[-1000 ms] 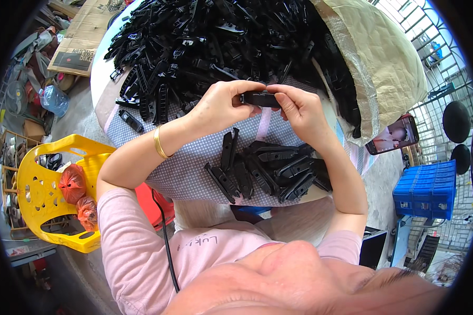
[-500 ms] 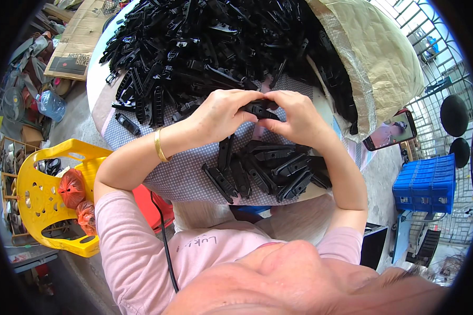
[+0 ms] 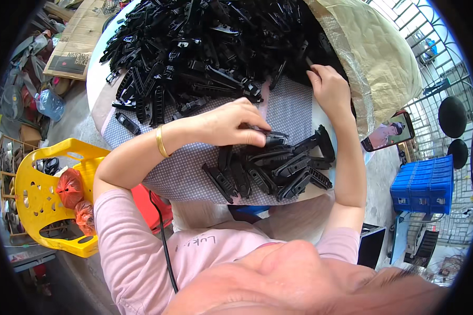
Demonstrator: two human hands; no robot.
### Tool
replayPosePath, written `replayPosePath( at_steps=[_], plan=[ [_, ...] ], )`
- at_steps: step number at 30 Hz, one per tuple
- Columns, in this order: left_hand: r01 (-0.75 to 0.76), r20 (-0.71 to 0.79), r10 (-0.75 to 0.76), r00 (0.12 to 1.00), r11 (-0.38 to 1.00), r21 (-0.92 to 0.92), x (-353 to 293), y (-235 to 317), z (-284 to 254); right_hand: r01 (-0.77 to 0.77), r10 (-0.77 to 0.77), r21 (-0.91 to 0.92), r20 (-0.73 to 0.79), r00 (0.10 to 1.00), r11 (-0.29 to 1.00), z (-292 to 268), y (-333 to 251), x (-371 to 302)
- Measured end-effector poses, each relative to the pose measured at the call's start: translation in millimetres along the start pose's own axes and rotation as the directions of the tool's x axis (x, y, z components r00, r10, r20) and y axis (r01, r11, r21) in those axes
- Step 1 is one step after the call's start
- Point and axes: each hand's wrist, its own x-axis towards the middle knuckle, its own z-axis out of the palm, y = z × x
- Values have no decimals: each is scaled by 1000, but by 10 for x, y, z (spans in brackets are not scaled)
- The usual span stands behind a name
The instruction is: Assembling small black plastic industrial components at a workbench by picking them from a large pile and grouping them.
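Note:
My left hand [image 3: 236, 123], with a gold bangle at its wrist, is closed on a black plastic buckle part [image 3: 275, 138]. It holds the part just above a small group of similar black buckle parts [image 3: 257, 176] at the table's near edge. Farther right, my right hand [image 3: 331, 89] reaches to the black parts at the mouth of a beige sack [image 3: 386, 58]. Its fingertips are bent together there, and what they pinch is hard to make out. A large heap of black plastic parts [image 3: 194, 47] covers the far side of the table.
The table has a patterned cloth [image 3: 289, 105]. A phone [image 3: 389, 134] stands at its right edge, with a blue crate [image 3: 423, 184] beyond. A yellow chair [image 3: 34, 199] holding red bags stands at left, near cardboard [image 3: 73, 47] and a water bottle [image 3: 51, 105]. A black cable [image 3: 165, 247] hangs near my body.
My hands have come apart. The left one has moved down toward the near group with the buckle part; the right one has gone up and right to the sack's mouth.

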Motion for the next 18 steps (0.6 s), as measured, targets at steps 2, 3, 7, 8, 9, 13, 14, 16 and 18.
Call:
replayPosePath(
  at_steps=[2,3,7,8,9,13,14,16,18],
  plan=[
    [-109,-186,152,971,969,224,8,-54,-48,-53,56,-95,33,998,994,142,43,-13],
    [-31,-291,170,941,903,429,28,-49,-71,-14,41,-251,105,994,968,205,9,-9],
    [201,-378,226,898,553,808,59,-198,-33,12,64,-468,147,987,884,272,-118,25],
    [197,-328,143,934,561,804,77,-153,-62,20,65,-492,157,985,871,270,-106,33],
    [194,-274,59,960,569,799,87,-130,-80,20,65,-492,156,986,870,270,-105,24],
    [177,-262,36,965,649,740,56,-140,-132,15,41,-472,109,993,881,238,-151,-30],
    [184,-327,81,942,689,701,42,-102,-149,21,30,-467,103,994,884,225,-160,-47],
    [184,-391,124,912,728,660,4,-61,-203,17,37,-487,101,994,873,267,-144,-45],
    [209,-406,150,902,671,712,-67,-67,-283,8,48,-505,98,994,863,289,-124,-12]
  ],
)
